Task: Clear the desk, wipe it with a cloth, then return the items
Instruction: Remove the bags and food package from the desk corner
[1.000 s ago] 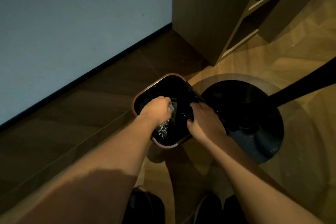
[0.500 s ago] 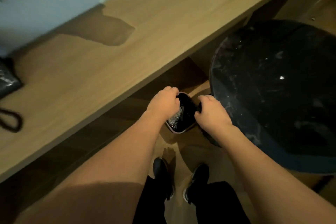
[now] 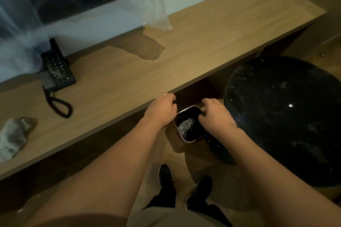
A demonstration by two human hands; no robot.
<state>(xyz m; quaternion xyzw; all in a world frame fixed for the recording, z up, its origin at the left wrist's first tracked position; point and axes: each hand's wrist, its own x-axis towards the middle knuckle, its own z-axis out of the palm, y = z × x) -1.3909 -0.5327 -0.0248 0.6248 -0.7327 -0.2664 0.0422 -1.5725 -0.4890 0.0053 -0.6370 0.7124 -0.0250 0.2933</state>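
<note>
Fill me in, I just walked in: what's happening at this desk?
A person stands at the wooden desk, both hands gripping a small waste bin: left hand and right hand on opposite rims. On the desk sit a black telephone and a crumpled cloth.
</note>
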